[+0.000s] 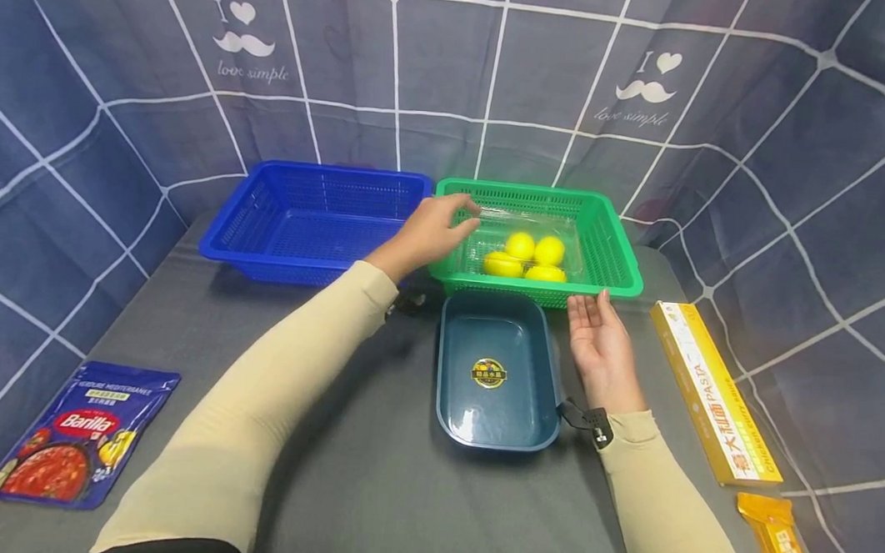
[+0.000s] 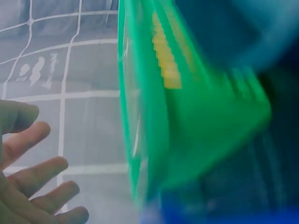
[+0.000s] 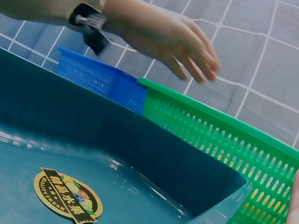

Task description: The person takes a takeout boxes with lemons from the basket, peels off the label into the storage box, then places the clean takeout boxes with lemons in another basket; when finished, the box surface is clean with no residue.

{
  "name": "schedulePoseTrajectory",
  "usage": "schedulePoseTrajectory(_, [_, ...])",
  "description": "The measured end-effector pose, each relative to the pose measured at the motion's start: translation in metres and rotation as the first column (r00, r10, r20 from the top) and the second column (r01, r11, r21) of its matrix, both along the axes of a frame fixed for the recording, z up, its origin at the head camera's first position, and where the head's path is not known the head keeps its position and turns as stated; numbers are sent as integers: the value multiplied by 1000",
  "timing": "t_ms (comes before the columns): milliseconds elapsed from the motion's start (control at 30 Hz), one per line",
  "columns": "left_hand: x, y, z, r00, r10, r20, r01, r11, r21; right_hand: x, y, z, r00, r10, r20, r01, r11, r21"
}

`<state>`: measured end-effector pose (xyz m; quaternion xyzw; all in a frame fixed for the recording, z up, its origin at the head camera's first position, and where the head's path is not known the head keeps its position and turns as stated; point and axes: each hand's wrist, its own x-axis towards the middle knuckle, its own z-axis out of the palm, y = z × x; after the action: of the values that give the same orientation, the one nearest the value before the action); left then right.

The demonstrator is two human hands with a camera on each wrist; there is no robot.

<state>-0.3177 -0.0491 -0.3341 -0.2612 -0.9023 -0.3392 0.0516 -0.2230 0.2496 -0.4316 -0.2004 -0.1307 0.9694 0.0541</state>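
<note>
My left hand [image 1: 436, 230] hovers over the left end of the green basket [image 1: 620, 251], its fingers extended and holding nothing. In that basket sits a clear plastic container [image 1: 572, 233] with several yellow lemons [image 1: 520, 245] in it. My right hand [image 1: 602, 348] is palm up, fingers straight, with its fingertips right at the basket's front rim. Between my arms stands a dark teal tray [image 1: 497, 413] with a round gold and black sticker [image 1: 488, 373] on its bottom. In the right wrist view the left hand [image 3: 170, 39] hangs above the basket.
A blue basket [image 1: 315, 271] stands at the back left, beside the green one. At the far left lies a blue Barilla pouch [image 1: 74, 437]. On the right are a yellow and white pasta box [image 1: 714, 391] and a small orange packet [image 1: 777, 540]. Grid-patterned cloth [image 1: 453, 77] hangs behind.
</note>
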Motion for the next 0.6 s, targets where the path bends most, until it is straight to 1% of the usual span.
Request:
schedulePoseTrajectory(67, [4, -25, 5, 997, -10, -76, 8, 1000, -22, -1, 1, 1, 1000, 2, 23, -2, 1000, 8])
schedulePoseTrajectory(133, [7, -53, 10, 991, -18, -133, 14, 999, -37, -2, 2, 1, 999, 6, 37, -7, 1000, 26])
schedulePoseTrajectory(233, [12, -97, 14, 977, -7, -215, -7, 998, -67, 1, 3, 5, 999, 16, 47, -20, 997, 75])
schedulePoseTrajectory(300, [15, -126, 15, 969, 12, -246, -35, 996, -88, 5, 4, 7, 998, 9, 60, -17, 992, 128])
schedulePoseTrajectory(367, [19, -152, 16, 968, 37, -250, -68, 991, -116, 10, 5, 10, 997, -20, 74, 5, 981, 195])
schedulePoseTrajectory(433, [25, -174, 16, 970, 56, -235, -91, 986, -142, 15, 7, 12, 995, -60, 81, 36, 961, 273])
schedulePoseTrajectory(500, [33, -193, 16, 975, 67, -213, -104, 980, -170, 20, 10, 18, 994, -93, 65, 64, 931, 359])
schedulePoseTrajectory(567, [41, -208, 13, 977, 70, -201, -110, 975, -196, 24, 12, 27, 996, -86, 26, 66, 896, 440])
schedulePoseTrajectory(600, [45, -215, 12, 978, 70, -197, -112, 971, -209, 25, 13, 33, 998, -68, 0, 60, 878, 474])
